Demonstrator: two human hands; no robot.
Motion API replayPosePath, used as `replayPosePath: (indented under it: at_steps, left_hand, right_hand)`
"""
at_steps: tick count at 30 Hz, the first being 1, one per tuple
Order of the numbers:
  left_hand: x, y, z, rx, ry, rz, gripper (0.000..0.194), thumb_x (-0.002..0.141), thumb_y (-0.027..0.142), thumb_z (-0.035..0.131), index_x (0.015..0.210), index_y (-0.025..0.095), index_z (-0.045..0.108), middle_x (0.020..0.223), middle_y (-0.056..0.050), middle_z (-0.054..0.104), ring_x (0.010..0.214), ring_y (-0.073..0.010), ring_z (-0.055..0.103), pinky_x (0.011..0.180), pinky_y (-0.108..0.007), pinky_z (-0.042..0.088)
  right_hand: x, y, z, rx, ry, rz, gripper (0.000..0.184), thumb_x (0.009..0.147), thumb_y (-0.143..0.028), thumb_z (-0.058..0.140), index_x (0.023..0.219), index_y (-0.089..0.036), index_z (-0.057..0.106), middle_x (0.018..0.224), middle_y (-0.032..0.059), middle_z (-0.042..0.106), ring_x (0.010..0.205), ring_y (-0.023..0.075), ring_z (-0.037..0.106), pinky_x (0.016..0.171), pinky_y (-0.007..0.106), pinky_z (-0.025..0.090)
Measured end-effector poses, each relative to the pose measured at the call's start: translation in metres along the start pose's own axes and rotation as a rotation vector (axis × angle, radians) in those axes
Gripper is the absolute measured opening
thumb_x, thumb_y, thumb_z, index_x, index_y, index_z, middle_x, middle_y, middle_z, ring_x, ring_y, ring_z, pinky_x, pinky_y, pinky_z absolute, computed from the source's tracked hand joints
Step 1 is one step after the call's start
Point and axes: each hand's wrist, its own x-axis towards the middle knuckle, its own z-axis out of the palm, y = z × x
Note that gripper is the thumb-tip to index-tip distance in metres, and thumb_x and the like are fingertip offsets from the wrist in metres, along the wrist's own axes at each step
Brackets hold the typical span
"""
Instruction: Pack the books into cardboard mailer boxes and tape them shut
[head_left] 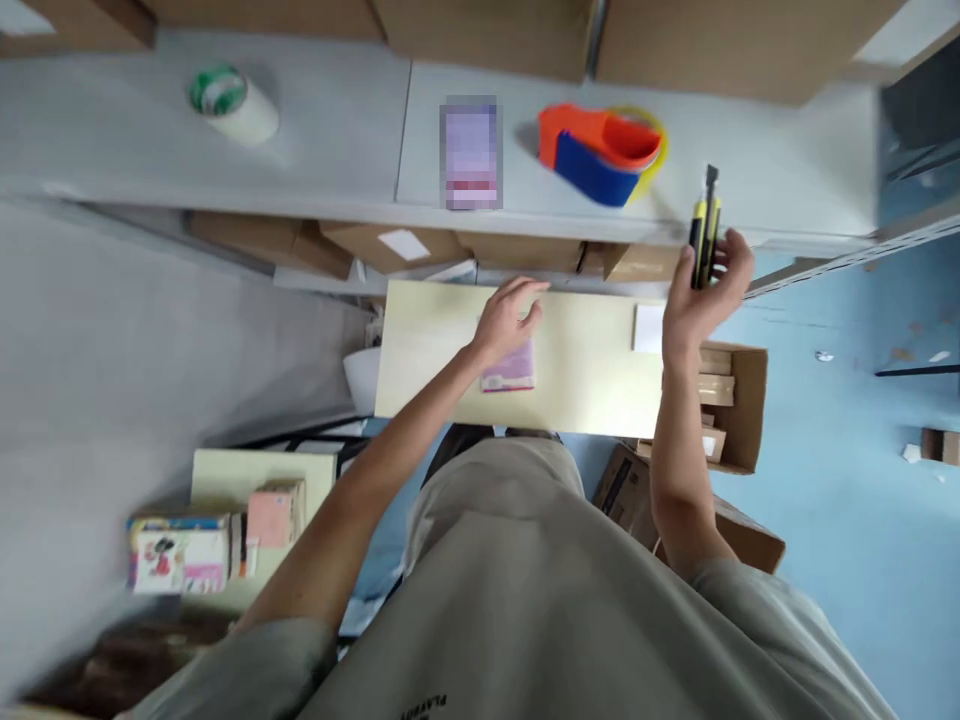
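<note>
I see grey floor (157,310) at left, a pale-yellow table (592,350) mid-scene with a grey shelf (337,140) beyond, and blue floor (847,320) at right. The left hand (504,320), loosely open, is over a purple booklet (511,372) on the table. At right, the right hand (707,295) grips a yellow-and-black cutter (703,225), long axis near to far, tip pointing far.

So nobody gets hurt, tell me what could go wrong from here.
The right hand grips a black-and-yellow box cutter; if its blade is out, which I can't tell, a slip might cut that hand.
The left hand partly covers a flat purple booklet in this view; bringing the cutter there could nick either.
The orange-and-blue tape dispenser sits near the grey shelf's front edge; a bump might knock it off.
</note>
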Motion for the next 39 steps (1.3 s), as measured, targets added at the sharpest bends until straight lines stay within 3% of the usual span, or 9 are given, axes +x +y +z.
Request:
replayPosePath:
  at_steps: [6, 9, 12, 16, 20, 24, 28, 31, 39]
  left_hand:
    - [-0.114, -0.153, -0.005, 0.279, -0.146, -0.6, 0.074, 0.092, 0.006, 0.07, 0.166, 0.007, 0.064, 0.184, -0.028, 0.052, 0.179, -0.0421, 0.042, 0.151, -0.06, 0.031]
    - [-0.135, -0.182, 0.0, 0.331, -0.214, -0.649, 0.084, 0.093, 0.014, 0.076, 0.175, 0.007, 0.055, 0.196, -0.028, 0.033, 0.188, -0.0445, 0.022, 0.151, -0.068, 0.025]
    - [-0.133, -0.186, 0.015, 0.346, -0.217, -0.6, 0.086, 0.098, 0.025, 0.08, 0.179, 0.013, 0.054, 0.2, -0.025, 0.023, 0.19, -0.0462, 0.01, 0.151, -0.072, 0.017]
    - [-0.125, -0.181, 0.028, 0.336, -0.196, -0.637, 0.087, 0.103, 0.038, 0.083, 0.181, 0.017, 0.053, 0.201, -0.026, 0.017, 0.188, -0.0571, 0.004, 0.146, -0.085, 0.016]
    - [-0.126, -0.192, 0.015, 0.267, -0.23, -0.58, 0.085, 0.102, 0.055, 0.085, 0.176, 0.021, 0.06, 0.199, -0.025, 0.027, 0.185, -0.0627, 0.012, 0.142, -0.09, 0.021]
    - [-0.121, -0.219, -0.011, 0.213, -0.255, -0.444, 0.085, 0.107, 0.062, 0.075, 0.178, 0.018, 0.058, 0.197, -0.023, 0.034, 0.184, -0.0558, 0.023, 0.148, -0.081, 0.018]
    - [-0.113, -0.244, -0.029, 0.136, -0.211, -0.31, 0.094, 0.109, 0.075, 0.067, 0.183, 0.02, 0.051, 0.197, -0.018, 0.038, 0.189, -0.0451, 0.016, 0.154, -0.07, 0.007]
    - [-0.113, -0.258, -0.032, 0.111, -0.234, -0.245, 0.099, 0.109, 0.08, 0.064, 0.185, 0.019, 0.048, 0.196, -0.017, 0.04, 0.19, -0.0434, 0.017, 0.155, -0.067, 0.001]
    - [-0.122, -0.282, -0.021, 0.3, -0.31, -0.101, 0.086, 0.117, 0.065, 0.046, 0.193, 0.024, 0.035, 0.201, -0.011, 0.031, 0.191, -0.0425, 0.001, 0.154, -0.074, -0.004]
  right_hand:
    - [-0.18, 0.0, 0.001, 0.16, -0.367, 0.143, 0.063, 0.113, -0.064, 0.057, 0.16, -0.023, 0.064, 0.138, 0.019, 0.065, 0.122, 0.038, 0.077, 0.102, 0.065, 0.07]
    - [-0.244, -0.021, 0.004, 0.227, -0.561, 0.218, 0.052, 0.106, -0.06, 0.062, 0.143, -0.024, 0.073, 0.129, 0.0172, 0.067, 0.11, 0.0361, 0.08, 0.094, 0.059, 0.073]
    - [-0.278, -0.048, 0.009, 0.244, -0.707, 0.274, 0.044, 0.103, -0.058, 0.064, 0.134, -0.028, 0.073, 0.129, 0.0173, 0.071, 0.106, 0.0362, 0.08, 0.093, 0.057, 0.074]
    - [-0.295, -0.081, 0.032, 0.281, -0.846, 0.384, 0.046, 0.101, -0.054, 0.064, 0.139, -0.029, 0.064, 0.134, 0.0186, 0.078, 0.101, 0.0356, 0.082, 0.096, 0.057, 0.072]
    - [-0.301, -0.107, 0.081, 0.304, -0.976, 0.388, 0.052, 0.101, -0.052, 0.064, 0.147, -0.028, 0.056, 0.133, 0.019, 0.083, 0.112, 0.0399, 0.084, 0.101, 0.057, 0.069]
    - [-0.3, -0.134, 0.137, 0.266, -1.046, 0.359, 0.06, 0.107, -0.048, 0.059, 0.162, -0.026, 0.051, 0.129, 0.0167, 0.085, 0.11, 0.038, 0.085, 0.103, 0.054, 0.069]
    - [-0.292, -0.162, 0.178, 0.231, -1.044, 0.27, 0.072, 0.111, -0.04, 0.052, 0.179, -0.021, 0.042, 0.157, 0.0196, 0.078, 0.135, 0.0369, 0.081, 0.12, 0.053, 0.064]
    - [-0.286, -0.178, 0.194, 0.167, -1.067, 0.208, 0.076, 0.114, -0.038, 0.046, 0.187, -0.02, 0.036, 0.173, 0.0198, 0.068, 0.149, 0.0374, 0.074, 0.127, 0.053, 0.06]
    - [-0.291, -0.201, 0.195, -0.115, -1.171, 0.149, 0.077, 0.126, -0.039, 0.026, 0.198, -0.019, 0.008, 0.172, 0.0251, 0.062, 0.139, 0.0351, 0.076, 0.115, 0.045, 0.062]
